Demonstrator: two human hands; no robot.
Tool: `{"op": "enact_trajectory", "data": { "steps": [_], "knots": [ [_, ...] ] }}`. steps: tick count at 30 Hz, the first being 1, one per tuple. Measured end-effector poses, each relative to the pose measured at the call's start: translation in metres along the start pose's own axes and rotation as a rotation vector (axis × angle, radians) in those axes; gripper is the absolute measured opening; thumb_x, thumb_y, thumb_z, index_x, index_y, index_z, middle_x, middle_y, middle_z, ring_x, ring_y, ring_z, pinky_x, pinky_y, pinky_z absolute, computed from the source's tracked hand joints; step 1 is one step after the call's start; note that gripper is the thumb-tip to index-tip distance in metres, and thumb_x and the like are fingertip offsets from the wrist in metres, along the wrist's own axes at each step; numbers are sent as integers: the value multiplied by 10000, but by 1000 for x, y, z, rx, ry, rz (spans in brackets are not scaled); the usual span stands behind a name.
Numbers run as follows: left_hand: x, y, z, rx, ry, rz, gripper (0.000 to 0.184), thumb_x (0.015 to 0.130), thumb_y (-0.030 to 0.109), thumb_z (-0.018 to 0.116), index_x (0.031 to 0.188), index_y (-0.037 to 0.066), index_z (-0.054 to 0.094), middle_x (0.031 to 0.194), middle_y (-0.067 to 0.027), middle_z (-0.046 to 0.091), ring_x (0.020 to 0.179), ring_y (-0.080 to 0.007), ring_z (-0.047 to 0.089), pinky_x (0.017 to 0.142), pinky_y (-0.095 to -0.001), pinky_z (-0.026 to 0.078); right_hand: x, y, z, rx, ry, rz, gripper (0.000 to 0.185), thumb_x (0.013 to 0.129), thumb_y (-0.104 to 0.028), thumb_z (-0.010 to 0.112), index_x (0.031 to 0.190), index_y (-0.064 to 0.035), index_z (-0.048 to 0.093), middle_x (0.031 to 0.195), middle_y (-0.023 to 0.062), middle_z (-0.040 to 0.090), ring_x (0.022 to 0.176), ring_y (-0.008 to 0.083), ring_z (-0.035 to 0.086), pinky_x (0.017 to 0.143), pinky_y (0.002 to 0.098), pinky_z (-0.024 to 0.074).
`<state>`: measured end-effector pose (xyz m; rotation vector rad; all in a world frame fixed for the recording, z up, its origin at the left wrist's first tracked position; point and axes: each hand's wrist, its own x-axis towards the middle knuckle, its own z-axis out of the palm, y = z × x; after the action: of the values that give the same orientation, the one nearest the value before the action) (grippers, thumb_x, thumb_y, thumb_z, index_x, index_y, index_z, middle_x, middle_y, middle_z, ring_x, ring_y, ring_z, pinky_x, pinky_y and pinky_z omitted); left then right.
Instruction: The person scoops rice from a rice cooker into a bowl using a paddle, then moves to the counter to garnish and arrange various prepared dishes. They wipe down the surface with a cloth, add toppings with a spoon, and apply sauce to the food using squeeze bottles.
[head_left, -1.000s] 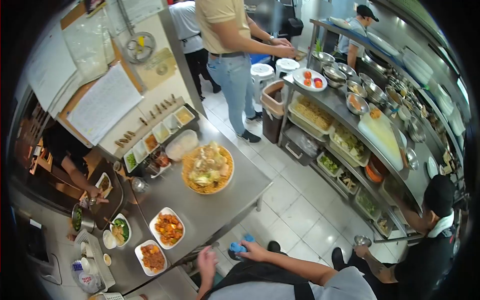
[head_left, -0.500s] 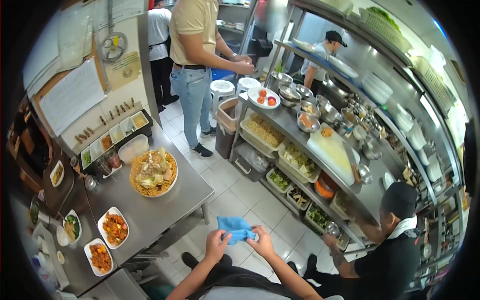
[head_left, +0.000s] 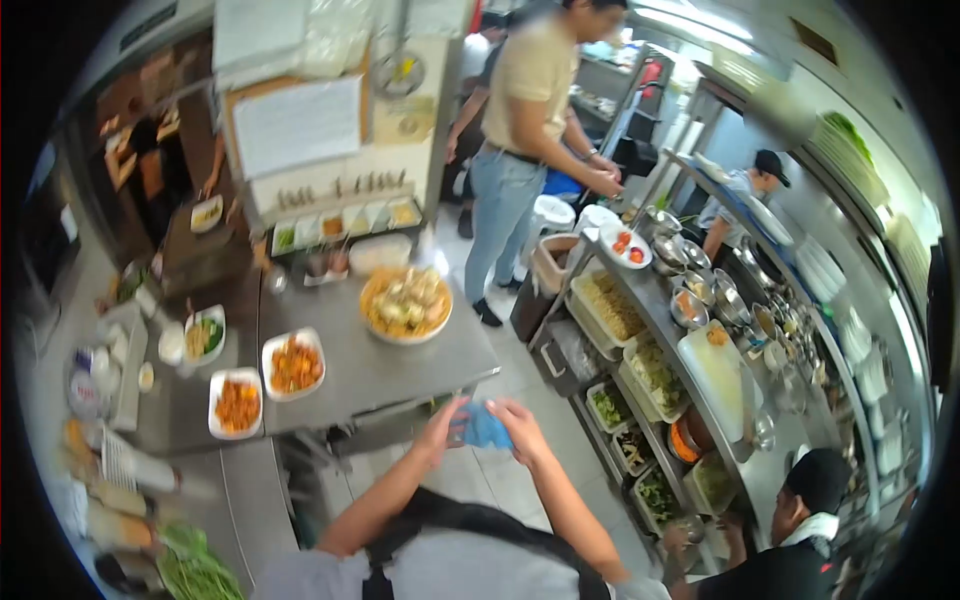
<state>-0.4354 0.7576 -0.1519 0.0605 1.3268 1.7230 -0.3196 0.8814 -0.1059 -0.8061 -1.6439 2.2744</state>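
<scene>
A light blue cloth [head_left: 486, 427] is stretched between my two hands in front of my body, over the floor. My left hand [head_left: 441, 432] has its fingers closed on the cloth's left side. On its right side my right hand [head_left: 516, 428] grips it near the top edge. Just beyond, on the steel table [head_left: 345, 375], are a big round platter of noodles [head_left: 406, 304] and two square white dishes of saucy red-orange food [head_left: 294, 364] [head_left: 237, 403].
A steel rack [head_left: 640, 400] on the right holds bowls, a cutting board [head_left: 714, 380] and food tubs. A crouching person in a black cap [head_left: 818, 482] is at lower right. Another person in a tan shirt [head_left: 528, 80] stands beyond the table. Leafy greens [head_left: 200, 568] lie at lower left.
The view has swung left and up. The blue cloth, earlier bunched in my right hand, is now held by both hands. My left hand has moved from empty to the cloth.
</scene>
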Motion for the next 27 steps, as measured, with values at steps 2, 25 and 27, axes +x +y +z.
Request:
{"op": "enact_trajectory", "data": {
  "steps": [2, 25, 27],
  "knots": [
    [6, -30, -13, -369, -264, -172, 394, 941, 409, 513, 1179, 100, 576, 1048, -41, 629, 935, -161, 593, 844, -299, 475, -2, 7, 21, 102, -126, 184, 362, 884, -306, 659, 1125, -44, 594, 964, 16, 624, 835, 106, 590, 682, 254, 484],
    [-49, 173, -199, 350, -390, 438, 302, 912, 112, 589, 1197, 19, 558, 1012, -35, 640, 962, -94, 580, 869, -248, 446, 142, 69, 162, -726, 245, -378, 285, 720, -227, 783, 805, -34, 591, 645, 58, 616, 586, 109, 553, 577, 311, 483],
    [-51, 193, -209, 360, -332, 518, 303, 909, 120, 599, 1192, 18, 561, 1022, -34, 637, 953, -91, 584, 860, -249, 456, 150, 76, 174, -875, 202, -399, 296, 697, -230, 791, 783, -35, 586, 645, 82, 615, 581, 142, 566, 580, 332, 481]
  ]
}}
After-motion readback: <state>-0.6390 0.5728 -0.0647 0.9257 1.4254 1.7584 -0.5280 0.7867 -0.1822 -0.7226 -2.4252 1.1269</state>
